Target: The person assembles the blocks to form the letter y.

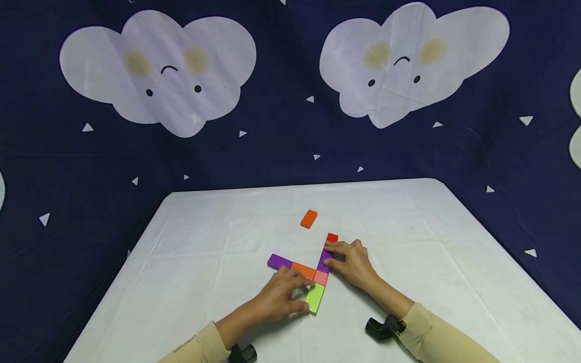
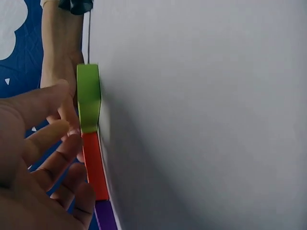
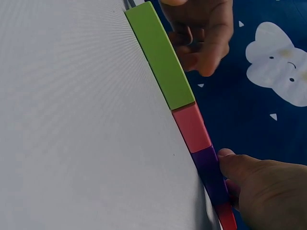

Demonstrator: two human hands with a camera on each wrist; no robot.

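Coloured blocks lie joined in a branching shape on the white table. A pink block [image 1: 321, 278] is at the junction, with a lime-green block [image 1: 315, 298] on its near side. Beyond it run a purple block [image 1: 324, 262] and a red block [image 1: 333, 237]; an orange block [image 1: 303, 270] and a second purple block [image 1: 279, 261] extend left. My left hand [image 1: 283, 295] hovers at the green block's left side, thumb and fingers spread apart. My right hand [image 1: 354, 264] has thumb and fingertips against the right side of the far purple and red blocks.
A loose orange block [image 1: 309, 219] lies farther back on the white table [image 1: 218, 222]. Behind the table hangs a dark blue cloth [image 1: 281, 161] printed with clouds and triangles. Black wrist cameras [image 1: 383, 328] sit at both sleeves.
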